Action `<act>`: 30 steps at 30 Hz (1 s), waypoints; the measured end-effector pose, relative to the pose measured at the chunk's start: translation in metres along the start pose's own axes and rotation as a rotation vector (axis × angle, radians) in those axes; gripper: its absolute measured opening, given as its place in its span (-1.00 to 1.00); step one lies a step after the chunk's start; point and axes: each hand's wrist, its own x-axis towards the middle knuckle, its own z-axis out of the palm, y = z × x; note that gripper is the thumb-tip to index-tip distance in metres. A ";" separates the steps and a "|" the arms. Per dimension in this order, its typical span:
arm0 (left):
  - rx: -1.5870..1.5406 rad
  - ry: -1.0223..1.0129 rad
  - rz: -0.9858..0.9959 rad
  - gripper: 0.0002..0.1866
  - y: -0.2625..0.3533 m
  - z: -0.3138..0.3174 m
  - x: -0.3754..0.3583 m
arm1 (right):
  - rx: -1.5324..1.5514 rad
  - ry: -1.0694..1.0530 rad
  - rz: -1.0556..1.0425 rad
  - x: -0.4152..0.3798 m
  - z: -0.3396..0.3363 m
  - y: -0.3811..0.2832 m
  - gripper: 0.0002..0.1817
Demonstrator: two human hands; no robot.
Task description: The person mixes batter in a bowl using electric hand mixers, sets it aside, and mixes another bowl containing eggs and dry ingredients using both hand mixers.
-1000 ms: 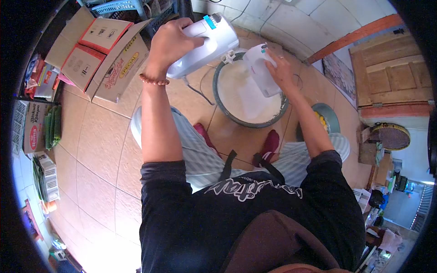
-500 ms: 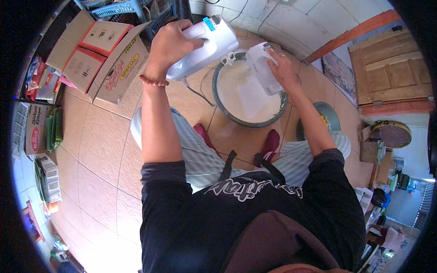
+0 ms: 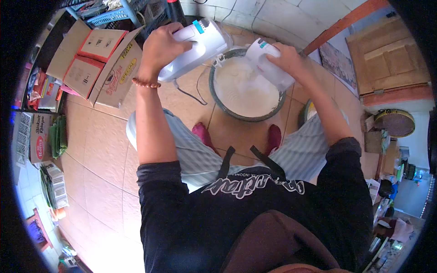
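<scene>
My left hand (image 3: 160,48), with a beaded bracelet at the wrist, is wrapped round the handle of a white hand mixer (image 3: 200,48). That mixer is tilted at the left rim of a large dark basin (image 3: 249,119), its power cord hanging below. Pale, creamy batter (image 3: 246,98) fills much of the basin. A second white hand mixer (image 3: 269,68) is gripped by my right hand (image 3: 290,60) over the basin's right side. I cannot make out its beaters, and parts of both handles are hidden by my fingers.
My feet stand on the tiled floor (image 3: 100,159) near the basin. An open cardboard box (image 3: 114,75) lies at the left, below a blue plastic crate (image 3: 109,17). Another basin (image 3: 306,113) is partly hidden behind my right leg. A wooden door (image 3: 391,61) is at the right.
The right mixer and hand have shifted right and turned, uncovering more batter. The left mixer has moved slightly left. My right leg now hides more of the second basin.
</scene>
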 end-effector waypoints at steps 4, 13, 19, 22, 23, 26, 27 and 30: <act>0.063 -0.054 0.008 -0.63 0.006 -0.005 0.001 | -0.042 -0.102 -0.009 -0.008 -0.034 -0.011 -0.59; 0.272 -0.177 0.116 -0.65 0.017 -0.007 0.025 | -0.022 0.001 0.025 -0.011 -0.032 0.029 -0.66; 0.415 -0.137 0.222 -0.64 -0.006 -0.010 0.030 | 0.049 0.116 -0.001 -0.006 -0.012 0.053 -0.66; 0.417 -0.127 0.169 -0.68 0.002 -0.019 0.023 | 0.091 0.114 0.034 -0.007 -0.018 0.052 -0.66; 0.414 -0.125 0.157 -0.69 0.001 -0.023 0.022 | 0.102 0.097 0.049 -0.008 -0.025 0.049 -0.66; 0.401 -0.122 0.083 -0.66 -0.035 -0.035 0.019 | 0.189 0.118 0.049 -0.009 -0.038 0.044 -0.67; 0.379 -0.072 0.113 -0.63 -0.051 -0.040 0.015 | 0.217 0.140 0.036 -0.005 -0.035 0.048 -0.67; 0.290 0.042 0.075 -0.59 -0.113 -0.045 -0.008 | 0.276 0.207 -0.003 0.001 -0.022 0.066 -0.67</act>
